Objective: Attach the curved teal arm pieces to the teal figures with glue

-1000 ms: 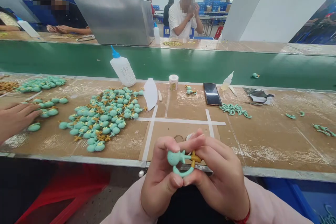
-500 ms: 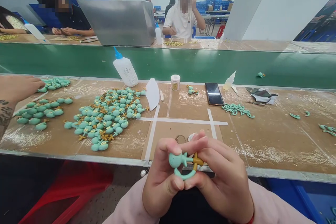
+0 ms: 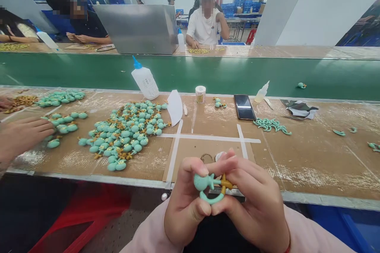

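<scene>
Work held at the lower centre of the frame. The left hand [image 3: 185, 201] is nearly closed, its forefinger on the round teal end of the figure [image 3: 202, 182] and its thumb at the underside of the arc [image 3: 211, 199]. The right hand [image 3: 259, 201], its fingers curled, grips the figure at its ochre end, with its thumb at the arc beside the left thumb. The figure lies sideways, ochre end to the right; the teal arc curves below it, meeting the ochre part at the right. Beyond the hands, strips of white tape [image 3: 208, 138] mark the table [image 3: 311, 166]. Left of centre is a heap [image 3: 127, 130] of teal and ochre figures; behind it stands a tilted bottle [image 3: 145, 83] with a blue tip, and at its right lies a white sheet [image 3: 175, 108]. Right of centre, a phone [image 3: 245, 107] lies near a pile of teal arcs [image 3: 271, 125]. At the left edge, a co-worker's hand [image 3: 32, 134] reaches over smaller groups of figures. A green belt [image 3: 237, 71] crosses the upper part of the frame.
</scene>
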Demonstrator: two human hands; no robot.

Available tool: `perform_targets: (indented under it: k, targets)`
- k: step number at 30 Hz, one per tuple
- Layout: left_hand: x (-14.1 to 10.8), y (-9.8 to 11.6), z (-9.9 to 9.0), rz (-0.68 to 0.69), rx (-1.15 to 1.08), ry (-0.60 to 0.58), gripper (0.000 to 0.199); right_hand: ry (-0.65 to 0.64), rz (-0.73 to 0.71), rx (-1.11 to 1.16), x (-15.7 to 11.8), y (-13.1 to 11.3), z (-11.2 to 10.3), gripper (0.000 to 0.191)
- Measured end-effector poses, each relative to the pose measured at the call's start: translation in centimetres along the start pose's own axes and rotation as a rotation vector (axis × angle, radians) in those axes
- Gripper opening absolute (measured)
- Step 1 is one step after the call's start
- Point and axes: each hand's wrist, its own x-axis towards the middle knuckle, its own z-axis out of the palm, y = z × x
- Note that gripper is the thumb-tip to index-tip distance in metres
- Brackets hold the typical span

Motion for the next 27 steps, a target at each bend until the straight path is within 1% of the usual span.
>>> perform_targets:
  k: [6, 15, 20, 27]
  targets:
    - [-0.01, -0.07, -0.01, -0.004, 0.002, 0.004, 0.024, 0.027, -0.006, -0.003, 0.08, -0.03, 0.04, 0.031]
    - [-0.06, 0.04, 0.01, 0.011, 0.005, -0.015, 0.024, 0.021, -0.006, 0.021, -0.01, 0.07, 0.11, 0.034]
    - [-0.08, 0.25, 0.07, -0.01, 0.029, 0.001, 0.022, 0.005, -0.009, 0.01, -0.1, 0.17, 0.05, 0.028]
    - [-0.05, 0.36, 0.23, 0.001, 0.073, 0.018, 0.021, -0.017, 0.003, 0.056, -0.27, 0.4, 0.05, 0.027]
